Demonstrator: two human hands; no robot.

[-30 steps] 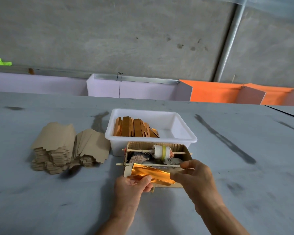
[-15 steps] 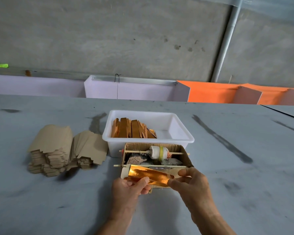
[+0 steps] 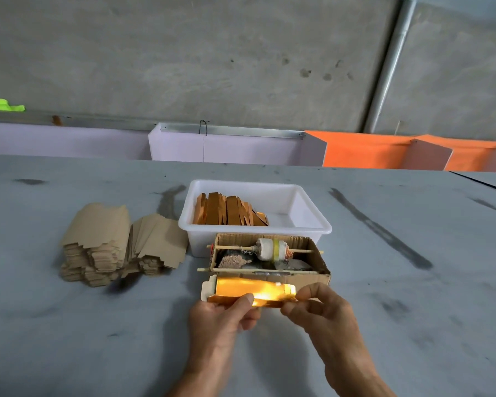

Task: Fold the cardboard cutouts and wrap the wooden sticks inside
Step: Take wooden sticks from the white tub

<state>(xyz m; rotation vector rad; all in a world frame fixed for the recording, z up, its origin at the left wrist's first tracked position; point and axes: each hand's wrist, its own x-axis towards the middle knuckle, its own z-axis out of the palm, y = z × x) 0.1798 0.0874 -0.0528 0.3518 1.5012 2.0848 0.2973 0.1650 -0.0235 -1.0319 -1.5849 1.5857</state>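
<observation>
A shiny gold cardboard cutout, partly folded lengthwise, is held low over the table just in front of a small cardboard box. My left hand pinches its near edge with thumb on top. My right hand pinches its right end. A white tab shows at the cutout's left end. Whether a stick lies inside the fold is hidden. Two thin wooden sticks lie across the box, the far one carrying a white spool.
A white plastic tub behind the box holds several folded gold-brown pieces. Stacks of flat brown cutouts lie to the left. Lilac and orange panels line the far table edge.
The gold cutout has been folded flatter and now sits lower, near the box front. My right hand slid from over the box down to the cutout's right end.
</observation>
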